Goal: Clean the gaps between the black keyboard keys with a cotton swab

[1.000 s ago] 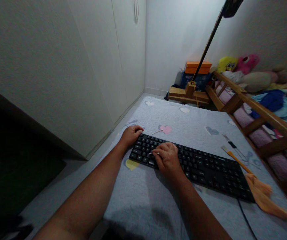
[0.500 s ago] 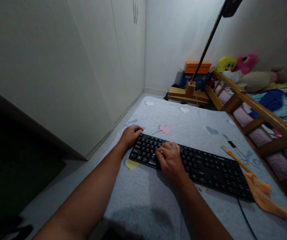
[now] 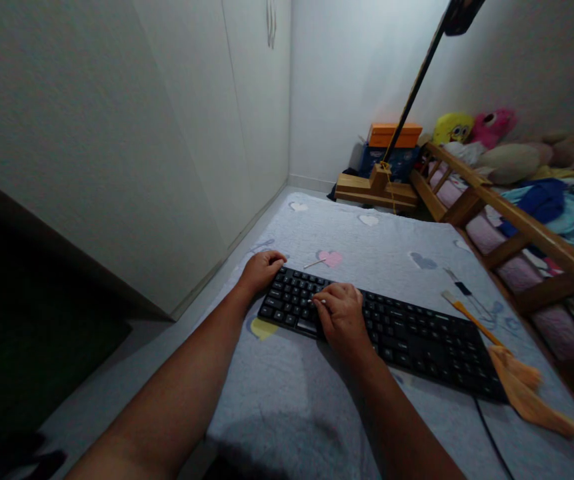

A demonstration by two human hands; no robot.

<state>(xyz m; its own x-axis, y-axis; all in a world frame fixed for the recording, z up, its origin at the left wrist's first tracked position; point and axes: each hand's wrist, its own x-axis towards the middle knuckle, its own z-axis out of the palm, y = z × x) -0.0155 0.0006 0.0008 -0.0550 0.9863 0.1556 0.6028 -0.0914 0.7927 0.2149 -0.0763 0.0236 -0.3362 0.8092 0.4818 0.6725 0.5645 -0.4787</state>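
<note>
A black keyboard (image 3: 424, 343) lies slantwise on a cloth-covered surface (image 3: 287, 380). My left hand (image 3: 261, 272) is closed at the keyboard's far left corner, thumb and fingers against its edge. Over the left-middle keys, my right hand (image 3: 344, 317) pinches a white cotton swab (image 3: 313, 301), whose tip pokes out to the left, close to the keys. Fingers hide the rest of that swab. Another cotton swab (image 3: 314, 264) rests on the cloth just beyond the keyboard.
Right of the keyboard are a yellow-handled brush (image 3: 481, 328), an orange cloth (image 3: 521, 387) and a thin tool with a black middle (image 3: 463, 288). A cable (image 3: 491, 433) runs toward me. A white cabinet (image 3: 177, 133) stands left; a wooden bed rail (image 3: 527, 220) borders the right.
My right hand with the cotton swab has shifted very slightly to the right and away from me over the keys. My left hand and the keyboard stay put.
</note>
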